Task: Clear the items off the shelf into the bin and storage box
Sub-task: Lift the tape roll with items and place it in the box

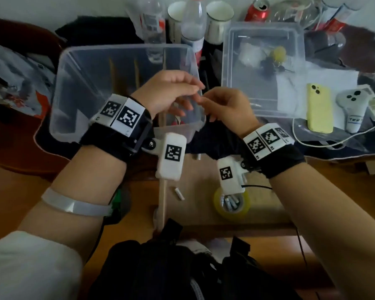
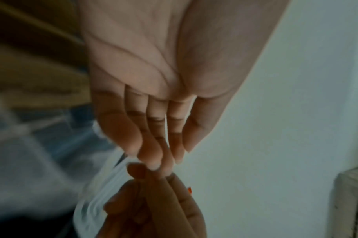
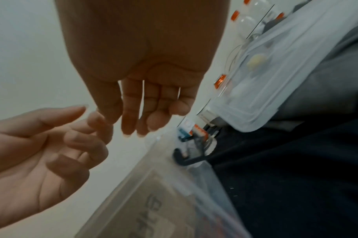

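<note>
Both hands meet fingertip to fingertip over the clear bin point(image 1: 126, 61), left hand point(image 1: 169, 92) & right hand point(image 1: 227, 105) w/ fingers loose, nothing visibly held.

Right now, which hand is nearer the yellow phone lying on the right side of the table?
Right. The right hand is just left of the yellow phone, while the left hand is farther left, over the large clear plastic bin.

Both wrist views are motion-blurred. Whether anything sits between the meeting fingertips of the left hand point(image 1: 167, 92) and right hand point(image 1: 226, 107) cannot be determined. The clear bin point(image 1: 78, 68) contents are partly hidden behind the left hand. Bottles point(image 1: 193, 22) are cut off by the top edge.
</note>
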Demonstrator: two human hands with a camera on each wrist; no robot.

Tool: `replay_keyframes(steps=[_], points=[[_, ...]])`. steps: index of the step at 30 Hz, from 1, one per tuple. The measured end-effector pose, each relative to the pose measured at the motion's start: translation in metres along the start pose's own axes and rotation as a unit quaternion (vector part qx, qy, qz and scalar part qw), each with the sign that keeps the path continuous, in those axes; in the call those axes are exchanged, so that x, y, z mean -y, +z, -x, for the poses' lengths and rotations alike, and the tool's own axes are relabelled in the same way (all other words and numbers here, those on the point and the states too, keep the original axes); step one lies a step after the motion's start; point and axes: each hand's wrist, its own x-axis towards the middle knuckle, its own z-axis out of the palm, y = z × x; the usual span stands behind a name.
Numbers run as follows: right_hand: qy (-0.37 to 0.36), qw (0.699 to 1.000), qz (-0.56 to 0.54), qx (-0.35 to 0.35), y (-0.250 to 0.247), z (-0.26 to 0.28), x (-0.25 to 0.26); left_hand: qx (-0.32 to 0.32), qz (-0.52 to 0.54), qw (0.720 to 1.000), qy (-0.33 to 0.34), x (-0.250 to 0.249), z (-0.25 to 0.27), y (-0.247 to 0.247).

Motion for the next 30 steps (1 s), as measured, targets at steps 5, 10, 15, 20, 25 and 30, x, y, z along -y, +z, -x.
replay_keyframes(steps=[5, 10, 15, 20, 25, 30], points=[[0.068, 0.991, -0.042, 0.109, -0.042, 0.047, -0.052, 0.13, 0.007, 0.991, -0.036, 0.023, -0.005, 0.08], [0.217, 0.951, 0.024, 0.218, -0.045, 0.086, -0.139, 0.168, 0.042, 0.973, -0.151, 0.088, -0.021, 0.14], [0.395, 0.874, 0.11, 0.258, -0.021, 0.119, -0.212, 0.025, 0.104, 0.939, -0.327, 0.181, -0.03, 0.175], [0.435, 0.834, 0.16, 0.299, 0.002, 0.124, -0.241, -0.011, 0.116, 0.896, -0.429, 0.223, -0.027, 0.192], [0.413, 0.825, 0.169, 0.348, 0.001, 0.116, -0.247, 0.015, 0.121, 0.891, -0.438, 0.235, -0.03, 0.197], [0.335, 0.814, 0.269, 0.391, 0.007, 0.113, -0.253, 0.006, 0.122, 0.89, -0.44, 0.236, -0.03, 0.199]])
